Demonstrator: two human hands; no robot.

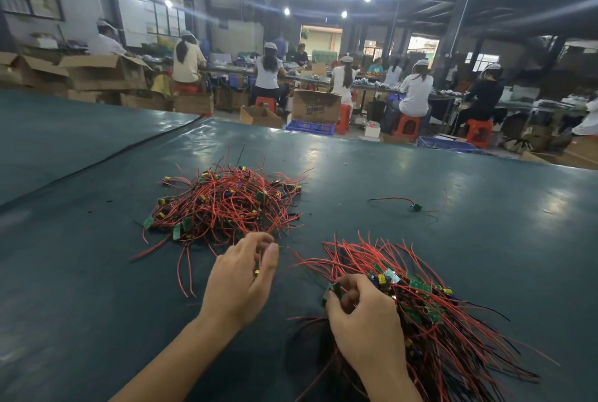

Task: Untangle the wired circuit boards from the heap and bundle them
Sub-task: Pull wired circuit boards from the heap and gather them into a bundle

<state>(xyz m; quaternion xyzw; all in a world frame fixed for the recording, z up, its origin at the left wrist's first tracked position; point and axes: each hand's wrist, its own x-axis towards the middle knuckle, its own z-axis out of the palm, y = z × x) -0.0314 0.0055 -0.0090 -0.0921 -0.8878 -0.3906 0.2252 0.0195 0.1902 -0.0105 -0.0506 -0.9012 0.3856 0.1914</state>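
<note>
Bench [97,239], dark green covering: carrying three lots of wired circuit boards. Heap [223,204]: red and black wires with small green boards, lying tangled at the centre, just beyond the left hand. Bundle [430,311]: boards lying gathered at the near right, wires fanning outward over the bench. Stray board [415,206]: lying alone with its wires at the far right, well apart from heap and bundle. Left hand [241,275]: hovering at the near edge of the heap, fingers curling round a small board [257,272], its yellow part showing by the palm; fingertips blurring. Right hand [362,320]: gripping the bundle at its near-left edge, fingers closing round the boards. Background: people [415,94] in white caps sitting on red stools [407,126] at long tables; cardboard boxes [315,107] and blue crates [310,128] standing on the floor.
</note>
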